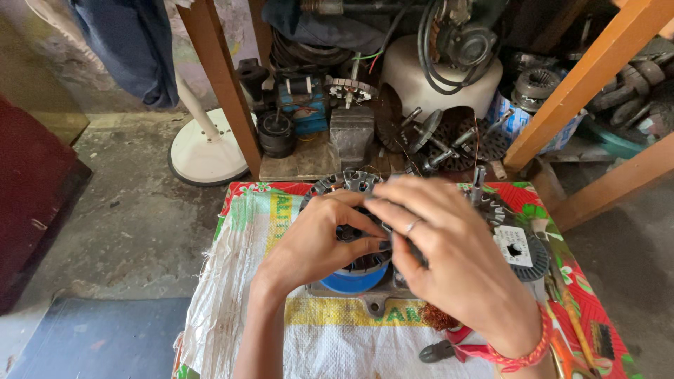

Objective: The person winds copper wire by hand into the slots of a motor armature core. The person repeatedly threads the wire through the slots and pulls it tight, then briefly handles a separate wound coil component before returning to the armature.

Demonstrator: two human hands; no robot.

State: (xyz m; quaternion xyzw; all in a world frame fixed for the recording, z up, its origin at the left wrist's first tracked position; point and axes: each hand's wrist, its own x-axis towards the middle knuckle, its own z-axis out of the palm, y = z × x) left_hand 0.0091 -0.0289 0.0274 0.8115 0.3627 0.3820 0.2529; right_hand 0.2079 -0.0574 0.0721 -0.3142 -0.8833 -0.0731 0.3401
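Note:
A round metal motor stator (354, 184) with a blue part (358, 279) under it rests on a cloth-covered table (239, 281). My left hand (316, 242) curls over the stator's left side, fingertips pressed on its middle. My right hand (456, 267) lies over its right side, fingers meeting the left hand's fingers; it wears a ring and a red wristband. What the fingertips pinch is hidden. A grey metal base plate (375, 302) shows below the blue part.
A second slotted stator disc (523, 253) lies at the right. Red-handled pliers (449, 349) and a tuft of copper wire (439, 317) lie near my right wrist. Motor parts, a white fan base (203, 151) and wooden table legs (225, 84) crowd the floor behind.

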